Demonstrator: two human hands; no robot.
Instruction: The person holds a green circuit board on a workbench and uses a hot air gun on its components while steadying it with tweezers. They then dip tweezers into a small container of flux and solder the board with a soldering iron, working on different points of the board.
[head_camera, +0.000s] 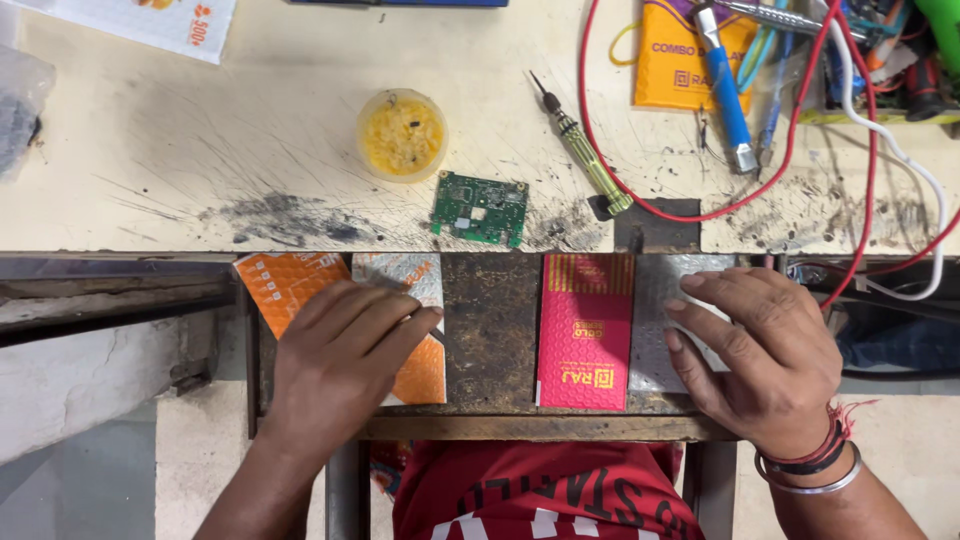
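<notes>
My left hand (335, 355) lies flat, fingers together, on orange and silver-orange flat packets (425, 375) in an open drawer (490, 330) under the bench edge. Over at the drawer's right end, my right hand (760, 350) rests with spread fingers on a silver textured packet (655, 330). A red-pink packet (587, 330) lies between the hands, just left of my right fingertips. A small green circuit board (481, 208) sits on the bench above the drawer.
On the bench are a round tub of yellow paste (402, 133), a green-handled screwdriver (582, 150), a blue-handled tool (727, 90), an orange packet (680, 60), and red (790, 150) and white (915, 170) wires at the right.
</notes>
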